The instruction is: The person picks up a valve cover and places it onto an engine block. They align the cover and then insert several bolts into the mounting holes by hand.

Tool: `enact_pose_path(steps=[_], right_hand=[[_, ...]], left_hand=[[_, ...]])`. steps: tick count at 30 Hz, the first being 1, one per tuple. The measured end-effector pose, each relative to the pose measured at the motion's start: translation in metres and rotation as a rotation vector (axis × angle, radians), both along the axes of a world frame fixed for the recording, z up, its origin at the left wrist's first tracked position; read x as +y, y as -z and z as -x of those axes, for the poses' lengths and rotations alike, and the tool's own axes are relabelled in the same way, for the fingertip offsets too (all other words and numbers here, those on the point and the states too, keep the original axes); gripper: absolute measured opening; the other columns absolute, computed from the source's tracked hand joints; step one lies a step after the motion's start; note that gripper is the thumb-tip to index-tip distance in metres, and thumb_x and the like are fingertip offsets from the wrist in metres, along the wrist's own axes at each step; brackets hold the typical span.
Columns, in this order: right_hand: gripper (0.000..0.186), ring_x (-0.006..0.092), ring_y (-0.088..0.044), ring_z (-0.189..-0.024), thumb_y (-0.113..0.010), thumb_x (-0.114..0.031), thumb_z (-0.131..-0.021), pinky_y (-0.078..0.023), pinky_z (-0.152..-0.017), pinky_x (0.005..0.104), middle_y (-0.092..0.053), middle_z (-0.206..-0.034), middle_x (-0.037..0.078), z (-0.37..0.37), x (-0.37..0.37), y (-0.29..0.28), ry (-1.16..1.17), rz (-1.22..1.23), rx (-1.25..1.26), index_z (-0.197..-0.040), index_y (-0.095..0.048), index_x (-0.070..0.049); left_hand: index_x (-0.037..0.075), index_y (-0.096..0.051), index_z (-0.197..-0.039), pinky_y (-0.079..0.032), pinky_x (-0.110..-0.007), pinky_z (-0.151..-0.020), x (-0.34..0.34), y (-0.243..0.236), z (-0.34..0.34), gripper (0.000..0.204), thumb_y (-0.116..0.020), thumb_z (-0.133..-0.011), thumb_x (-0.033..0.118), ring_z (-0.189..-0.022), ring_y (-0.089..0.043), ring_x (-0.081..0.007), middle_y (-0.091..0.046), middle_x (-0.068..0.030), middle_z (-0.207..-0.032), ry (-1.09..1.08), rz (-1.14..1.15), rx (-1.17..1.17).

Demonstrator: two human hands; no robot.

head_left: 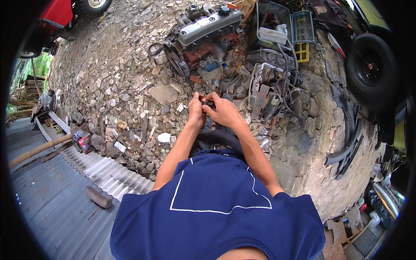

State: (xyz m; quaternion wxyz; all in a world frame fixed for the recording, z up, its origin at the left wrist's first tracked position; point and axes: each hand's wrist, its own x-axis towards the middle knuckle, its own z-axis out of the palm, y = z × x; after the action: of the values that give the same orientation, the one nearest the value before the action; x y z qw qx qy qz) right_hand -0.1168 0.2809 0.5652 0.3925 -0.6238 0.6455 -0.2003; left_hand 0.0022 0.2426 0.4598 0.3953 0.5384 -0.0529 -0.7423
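Note:
My left hand (196,109) and my right hand (224,112) meet in front of me, both closed around a small dark part (209,104). Fingers cover much of it, so its exact kind cannot be made out. Just beyond them on the rubble stands a car engine (210,29) with a silver valve cover, a black cap and a rusty reddish block. A blue-capped bottle (227,70) lies at the near side of the engine.
Right of the engine are a grey bin (260,17), a yellow crate (302,52) and a heap of hoses and metal parts (277,86). A wheel (371,67) lies at far right. Corrugated sheets (52,195) border the left, and a red vehicle (56,15) stands at upper left.

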Motion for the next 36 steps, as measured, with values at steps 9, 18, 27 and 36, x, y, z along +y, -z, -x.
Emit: enact_pose_path(steps=[9, 18, 27, 36], right_hand=[[0.033, 0.0107, -0.06, -0.085, -0.068, -0.012, -0.086, -0.05, -0.071, 0.0281, -0.063, -0.1, 0.006, 0.06, -0.055, 0.036, 0.077, -0.222, -0.786, -0.112, -0.051, -0.002], [0.043, 0.0127, -0.061, -0.095, -0.073, -0.009, -0.084, -0.052, -0.081, 0.0282, -0.064, -0.107, 0.008, 0.164, -0.12, 0.027, 0.097, -0.298, -1.092, -0.12, -0.05, -0.003], [0.03, 0.0183, -0.065, -0.081, -0.059, -0.016, -0.096, -0.058, -0.074, 0.0334, -0.064, -0.098, 0.013, 0.265, -0.192, 0.061, 0.389, -0.136, -1.31, -0.122, -0.055, -0.002], [0.035, 0.0189, -0.06, -0.085, -0.051, -0.02, -0.1, -0.056, -0.078, 0.036, -0.06, -0.103, 0.012, 0.302, -0.26, 0.061, 0.61, -0.111, -1.413, -0.132, -0.049, -0.005]], left_hand=[[0.009, -0.05, -0.092, -0.03, -0.021, -0.038, -0.037, -0.007, 0.017, 0.022, -0.049, -0.095, 0.031, -0.054, -0.046, -0.0099, -0.051, -0.0015, -0.07, -0.036, -0.04, 0.074], [0.007, -0.051, -0.093, -0.03, -0.021, -0.037, -0.124, -0.038, 0.11, 0.017, -0.048, -0.092, 0.023, -0.054, -0.046, -0.0091, -0.053, -0.004, -0.074, 0.13, 0.083, 0.055], [0.006, -0.055, -0.097, -0.029, -0.02, -0.038, -0.164, -0.05, 0.151, 0.016, -0.054, -0.093, 0.022, -0.054, -0.044, -0.0072, -0.053, -0.0005, -0.075, 0.05, 0.107, 0.005], [0.008, -0.053, -0.103, -0.031, -0.021, -0.041, -0.173, -0.037, 0.11, 0.017, -0.053, -0.092, 0.021, -0.057, -0.044, -0.0083, -0.052, -0.0003, -0.081, -0.16, 0.014, -0.11]])
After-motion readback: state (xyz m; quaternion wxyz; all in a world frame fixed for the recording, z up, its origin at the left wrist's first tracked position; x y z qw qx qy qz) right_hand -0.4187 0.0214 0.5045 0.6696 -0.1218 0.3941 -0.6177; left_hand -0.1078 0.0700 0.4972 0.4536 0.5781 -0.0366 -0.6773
